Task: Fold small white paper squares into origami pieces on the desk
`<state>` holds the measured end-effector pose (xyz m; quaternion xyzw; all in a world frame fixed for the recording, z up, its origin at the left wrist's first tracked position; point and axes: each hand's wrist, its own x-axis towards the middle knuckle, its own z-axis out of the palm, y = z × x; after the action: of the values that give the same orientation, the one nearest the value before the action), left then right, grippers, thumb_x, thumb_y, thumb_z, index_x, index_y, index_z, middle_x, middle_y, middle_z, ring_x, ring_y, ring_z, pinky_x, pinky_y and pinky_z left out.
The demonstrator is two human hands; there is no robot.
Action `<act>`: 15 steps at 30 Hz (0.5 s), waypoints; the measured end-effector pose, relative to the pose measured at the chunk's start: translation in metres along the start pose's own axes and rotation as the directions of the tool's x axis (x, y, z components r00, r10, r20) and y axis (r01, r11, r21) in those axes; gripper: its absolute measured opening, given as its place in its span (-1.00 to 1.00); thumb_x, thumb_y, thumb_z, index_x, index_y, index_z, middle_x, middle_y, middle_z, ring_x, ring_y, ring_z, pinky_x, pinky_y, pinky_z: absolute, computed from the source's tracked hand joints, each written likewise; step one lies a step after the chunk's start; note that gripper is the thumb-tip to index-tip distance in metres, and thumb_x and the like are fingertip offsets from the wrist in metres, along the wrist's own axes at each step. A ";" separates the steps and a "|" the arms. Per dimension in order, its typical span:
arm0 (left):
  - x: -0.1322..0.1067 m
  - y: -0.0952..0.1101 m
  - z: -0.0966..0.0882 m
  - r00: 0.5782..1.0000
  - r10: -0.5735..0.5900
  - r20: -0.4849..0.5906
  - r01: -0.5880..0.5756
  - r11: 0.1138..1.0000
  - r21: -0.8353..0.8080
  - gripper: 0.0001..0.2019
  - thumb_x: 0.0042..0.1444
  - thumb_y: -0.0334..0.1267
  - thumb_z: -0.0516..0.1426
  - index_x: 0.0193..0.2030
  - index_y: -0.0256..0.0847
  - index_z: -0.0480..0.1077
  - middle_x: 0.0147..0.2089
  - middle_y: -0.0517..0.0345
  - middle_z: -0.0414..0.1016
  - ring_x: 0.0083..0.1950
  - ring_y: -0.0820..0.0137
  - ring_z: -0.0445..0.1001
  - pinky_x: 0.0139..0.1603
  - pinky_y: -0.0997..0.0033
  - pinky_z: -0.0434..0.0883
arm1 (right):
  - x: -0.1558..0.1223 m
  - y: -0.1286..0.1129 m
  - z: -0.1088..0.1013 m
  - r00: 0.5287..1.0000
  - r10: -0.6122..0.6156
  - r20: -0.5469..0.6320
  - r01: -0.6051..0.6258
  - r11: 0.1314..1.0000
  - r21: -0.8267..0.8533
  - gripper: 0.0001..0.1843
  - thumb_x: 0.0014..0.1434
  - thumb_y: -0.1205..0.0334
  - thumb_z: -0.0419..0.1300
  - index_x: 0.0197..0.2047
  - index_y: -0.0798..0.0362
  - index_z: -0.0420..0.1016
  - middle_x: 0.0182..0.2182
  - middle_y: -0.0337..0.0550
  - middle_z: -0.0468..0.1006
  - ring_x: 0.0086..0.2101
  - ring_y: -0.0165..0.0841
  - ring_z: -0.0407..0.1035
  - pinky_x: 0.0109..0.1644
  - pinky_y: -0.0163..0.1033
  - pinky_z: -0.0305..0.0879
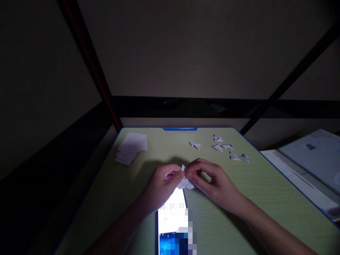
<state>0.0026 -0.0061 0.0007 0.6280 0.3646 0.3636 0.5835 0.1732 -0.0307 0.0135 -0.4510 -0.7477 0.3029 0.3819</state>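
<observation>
Between my two hands, a small folded piece of white paper (186, 183) is held above the table. My left hand (165, 182) pinches its left side between thumb and fingers. From the other side, my right hand (209, 177) grips the paper's right edge with thumb and forefinger. Just below the paper lies a lit phone (172, 216) with a timer on its bright screen; my left hand covers part of its upper end. The exact folds under my fingertips are hidden.
A stack of white paper sheets (132, 143) lies at the table's far left. Several small folded paper figures (217, 147) sit at the far right, with one paper figure (195, 145) nearer the middle. Beyond the blue right edge is a grey, flat laptop-like object (313, 156).
</observation>
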 end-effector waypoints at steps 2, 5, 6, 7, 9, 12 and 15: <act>0.000 -0.002 0.000 1.000 -0.001 0.015 0.001 1.000 0.005 -0.84 0.08 -0.28 0.05 -0.43 -0.32 0.34 -0.50 0.23 0.30 -0.43 0.49 0.27 -0.44 0.52 0.20 | 0.001 0.000 0.003 0.998 0.044 -0.034 -0.043 0.999 0.004 -0.90 0.16 0.28 0.12 -0.32 0.08 0.45 -0.42 -0.16 0.45 -0.42 -0.39 0.31 -0.36 -0.23 0.25; 0.000 -0.003 0.000 1.000 0.000 0.030 0.000 1.000 0.008 -0.83 0.10 -0.27 0.05 -0.43 -0.32 0.33 -0.50 0.23 0.28 -0.44 0.49 0.26 -0.44 0.51 0.20 | 0.001 0.000 0.006 0.995 0.091 -0.052 -0.088 0.995 0.049 -0.89 0.15 0.25 0.12 -0.34 0.09 0.43 -0.45 -0.17 0.44 -0.44 -0.40 0.29 -0.40 -0.25 0.23; 0.000 -0.003 0.000 1.000 0.002 0.028 -0.003 1.000 0.009 -0.83 0.11 -0.27 0.05 -0.43 -0.32 0.33 -0.50 0.23 0.28 -0.44 0.49 0.26 -0.44 0.51 0.20 | 0.001 0.000 0.007 0.993 0.102 -0.056 -0.098 0.993 0.069 -0.88 0.15 0.25 0.12 -0.34 0.10 0.43 -0.44 -0.16 0.44 -0.44 -0.40 0.29 -0.40 -0.25 0.23; 0.000 -0.002 0.000 1.000 0.003 0.027 -0.003 1.000 0.010 -0.83 0.11 -0.27 0.05 -0.43 -0.31 0.33 -0.50 0.23 0.28 -0.44 0.49 0.26 -0.43 0.51 0.20 | 0.001 0.000 0.008 0.992 0.113 -0.060 -0.107 0.990 0.090 -0.88 0.14 0.24 0.12 -0.34 0.10 0.42 -0.44 -0.16 0.44 -0.44 -0.40 0.29 -0.39 -0.25 0.23; 0.000 -0.002 0.000 1.000 -0.005 0.022 0.005 1.000 0.009 -0.83 0.10 -0.27 0.05 -0.43 -0.31 0.33 -0.49 0.23 0.28 -0.43 0.49 0.27 -0.43 0.51 0.20 | 0.000 0.001 0.010 0.988 0.139 -0.071 -0.129 0.982 0.135 -0.88 0.14 0.23 0.12 -0.34 0.11 0.39 -0.43 -0.15 0.44 -0.43 -0.40 0.29 -0.39 -0.25 0.24; -0.001 -0.001 0.001 1.000 -0.020 0.018 0.020 1.000 -0.002 -0.84 0.10 -0.27 0.06 -0.42 -0.31 0.33 -0.49 0.23 0.29 -0.43 0.48 0.28 -0.43 0.50 0.22 | 0.000 0.001 0.012 0.980 0.184 -0.080 -0.165 0.967 0.193 -0.88 0.14 0.22 0.12 -0.34 0.11 0.36 -0.46 -0.18 0.42 -0.46 -0.41 0.28 -0.42 -0.26 0.23; -0.002 -0.001 0.002 1.000 -0.019 0.021 0.019 1.000 0.000 -0.85 0.10 -0.28 0.06 -0.40 -0.31 0.35 -0.48 0.21 0.32 -0.42 0.47 0.31 -0.42 0.50 0.24 | 0.000 0.001 0.014 0.977 0.190 -0.099 -0.165 0.961 0.223 -0.88 0.12 0.22 0.14 -0.34 0.10 0.34 -0.46 -0.19 0.40 -0.47 -0.42 0.27 -0.43 -0.27 0.23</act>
<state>0.0036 -0.0083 -0.0003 0.6283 0.3643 0.3515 0.5907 0.1620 -0.0319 0.0048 -0.4899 -0.6432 0.3871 0.4433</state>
